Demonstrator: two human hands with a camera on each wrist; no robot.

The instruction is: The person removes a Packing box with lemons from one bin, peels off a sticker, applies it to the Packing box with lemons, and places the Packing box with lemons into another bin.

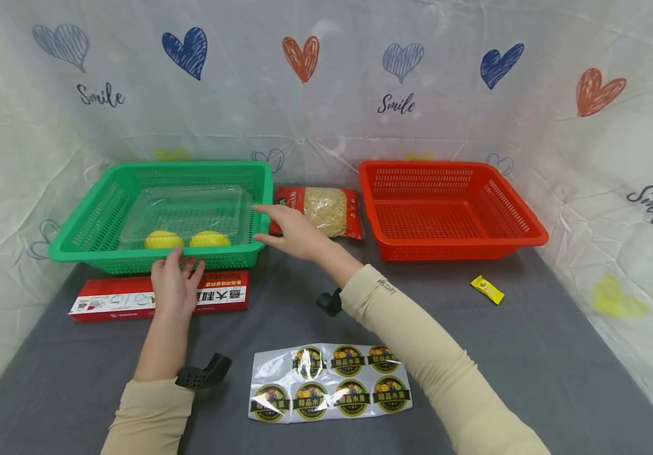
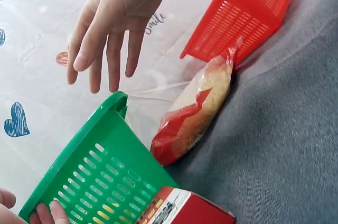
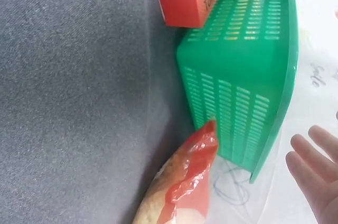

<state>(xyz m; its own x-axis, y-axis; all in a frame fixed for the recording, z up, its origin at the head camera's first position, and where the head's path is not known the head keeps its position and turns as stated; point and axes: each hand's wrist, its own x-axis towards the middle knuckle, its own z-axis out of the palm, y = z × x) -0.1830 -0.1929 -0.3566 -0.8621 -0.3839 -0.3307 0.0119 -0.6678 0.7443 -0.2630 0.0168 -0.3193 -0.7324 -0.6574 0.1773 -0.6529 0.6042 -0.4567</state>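
Left grip [image 1: 176, 282] pinching — right grip [image 1: 294, 232] outstretched.

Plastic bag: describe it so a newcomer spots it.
Find the green basket and, to its right, the red basket. The plastic bag lies in the gap between them. Its red ends and clear middle showing pale contents set it apart from both single-colour baskets.

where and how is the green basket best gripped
Likely by the basket's rim at both short ends, one hand from each side, fingers hooked underneath: it flares outward there, and the red box lies along the front instead. Beside the bag, come in from above.
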